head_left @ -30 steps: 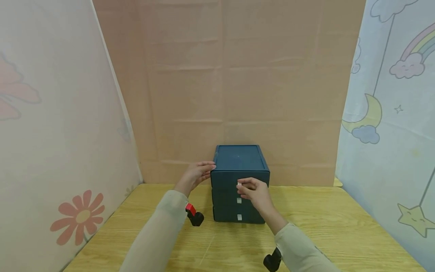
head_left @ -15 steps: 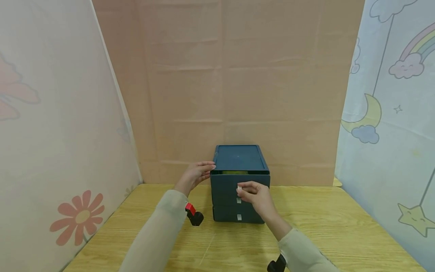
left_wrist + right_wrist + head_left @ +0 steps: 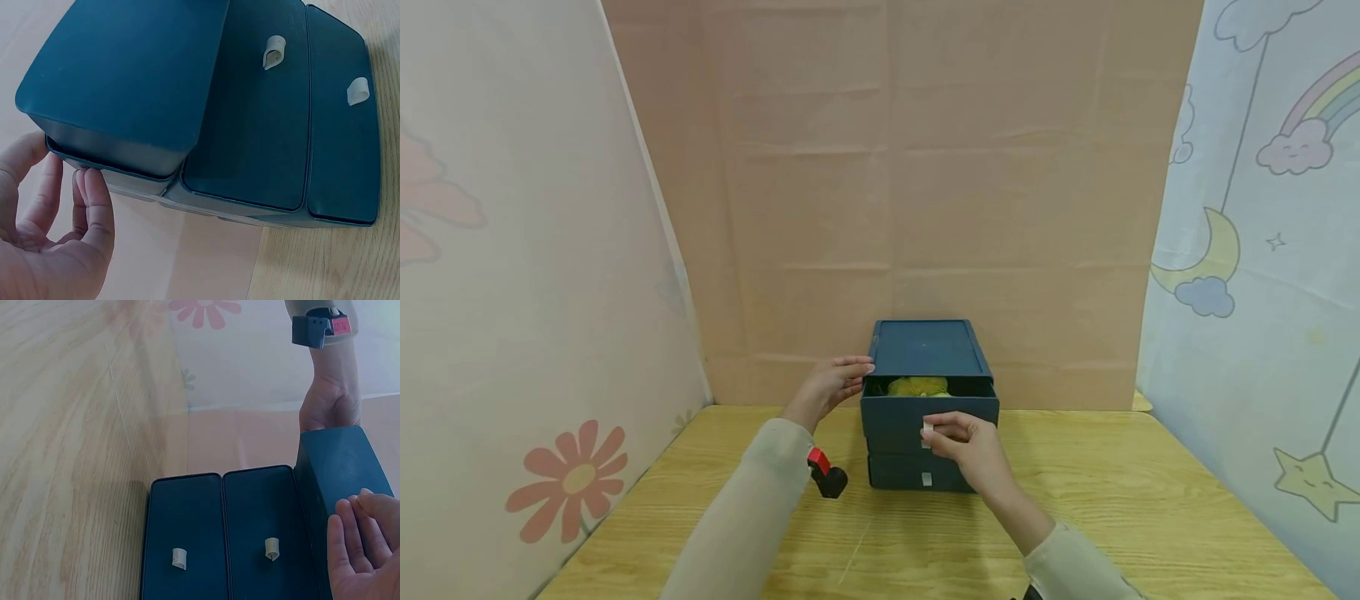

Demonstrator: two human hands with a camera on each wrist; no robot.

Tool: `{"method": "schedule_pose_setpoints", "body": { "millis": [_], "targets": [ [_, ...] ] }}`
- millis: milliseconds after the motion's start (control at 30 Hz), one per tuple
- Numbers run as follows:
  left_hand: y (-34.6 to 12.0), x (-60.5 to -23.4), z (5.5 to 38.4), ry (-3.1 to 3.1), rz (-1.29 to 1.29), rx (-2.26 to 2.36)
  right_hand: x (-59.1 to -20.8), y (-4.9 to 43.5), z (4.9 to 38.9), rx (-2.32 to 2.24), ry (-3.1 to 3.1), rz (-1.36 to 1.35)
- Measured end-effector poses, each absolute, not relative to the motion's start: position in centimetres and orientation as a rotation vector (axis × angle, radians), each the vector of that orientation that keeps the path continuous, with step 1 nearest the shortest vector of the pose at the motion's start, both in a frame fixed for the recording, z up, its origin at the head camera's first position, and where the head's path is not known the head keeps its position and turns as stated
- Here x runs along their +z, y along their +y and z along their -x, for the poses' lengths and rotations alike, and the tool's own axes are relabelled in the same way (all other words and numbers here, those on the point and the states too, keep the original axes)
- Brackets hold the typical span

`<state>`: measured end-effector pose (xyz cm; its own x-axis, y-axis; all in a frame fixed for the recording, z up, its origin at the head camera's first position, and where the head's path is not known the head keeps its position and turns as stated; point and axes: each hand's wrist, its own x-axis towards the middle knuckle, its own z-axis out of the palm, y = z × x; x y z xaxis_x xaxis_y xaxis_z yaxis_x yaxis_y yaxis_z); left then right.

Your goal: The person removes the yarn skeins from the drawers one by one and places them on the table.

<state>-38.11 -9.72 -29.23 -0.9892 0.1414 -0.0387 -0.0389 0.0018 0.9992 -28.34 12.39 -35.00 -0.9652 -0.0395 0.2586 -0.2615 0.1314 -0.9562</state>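
A dark blue three-drawer cabinet (image 3: 931, 346) stands on the table against the back panel. Its top drawer (image 3: 887, 419) is partly pulled out, and something yellow (image 3: 917, 386) shows inside. My right hand (image 3: 970, 446) pinches the small white pull tab (image 3: 928, 428) on that drawer's front between thumb and fingers. At the cabinet's upper left edge, my left hand (image 3: 833, 388) rests its fingers against the side, as the left wrist view shows up close. The two lower drawers are closed, each with a white loop tab (image 3: 358, 92) on its front.
The wood-grain table (image 3: 685, 517) stretches to both sides and in front of the cabinet. Behind rises a tan paper panel (image 3: 925, 183). Patterned cloth walls (image 3: 1285, 350) border the table left and right. Black wrist cameras (image 3: 829, 479) are strapped at the sleeves.
The top drawer was closed one second ago and has slid out toward me, exposing the yellow thing. My right hand has moved nearer with the tab; my left hand has stayed put.
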Motion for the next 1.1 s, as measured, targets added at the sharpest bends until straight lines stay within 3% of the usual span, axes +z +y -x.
{"method": "schedule_pose_setpoints", "body": {
  "millis": [1100],
  "targets": [
    [-9.3, -29.2, 37.4, 2.175, -0.052, 2.119, -34.9, 13.1, 24.3, 1.996, -2.306, -0.354]
  ]
}}
